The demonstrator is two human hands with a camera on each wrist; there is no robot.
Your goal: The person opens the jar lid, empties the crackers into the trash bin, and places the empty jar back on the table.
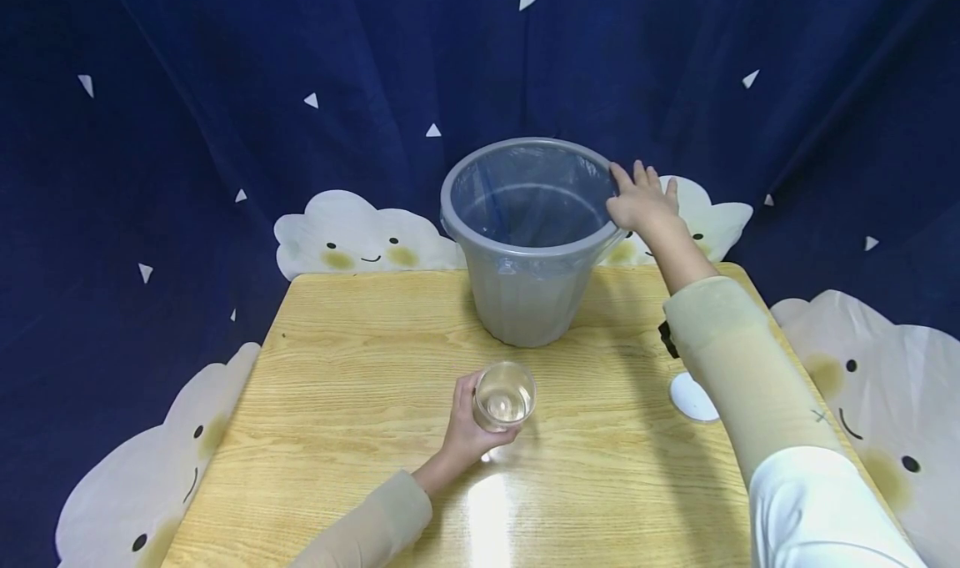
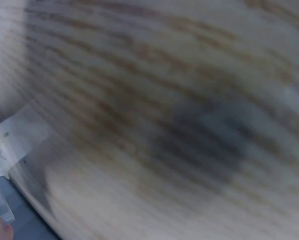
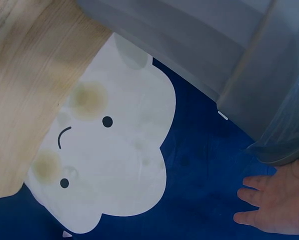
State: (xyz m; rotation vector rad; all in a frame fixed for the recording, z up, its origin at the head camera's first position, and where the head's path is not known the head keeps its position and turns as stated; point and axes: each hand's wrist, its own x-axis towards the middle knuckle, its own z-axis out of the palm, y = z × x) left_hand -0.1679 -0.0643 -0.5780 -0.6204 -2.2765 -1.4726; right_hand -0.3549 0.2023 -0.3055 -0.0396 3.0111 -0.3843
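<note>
My left hand (image 1: 468, 430) grips a clear cup (image 1: 505, 395) from its left side, above the near middle of the table. Whether the cup holds any liquid, I cannot tell. A corner of the clear cup (image 2: 0, 200) and a bit of a finger show at the left wrist view's lower left. Farther back stands a grey trash bin (image 1: 525, 293), upright and lined with a thin clear bag (image 1: 513, 265). At its right rim rests my right hand (image 1: 643, 201), fingers spread. The right wrist view has the right hand (image 3: 282, 200) against the rim, its fingers extended.
The bin stands on a wooden table (image 1: 360, 343) near the back edge. A round white object (image 1: 693, 397) lies at the right, partly behind my right sleeve (image 1: 757, 368). Behind hangs a dark blue curtain (image 1: 375, 67) with white triangles and clouds.
</note>
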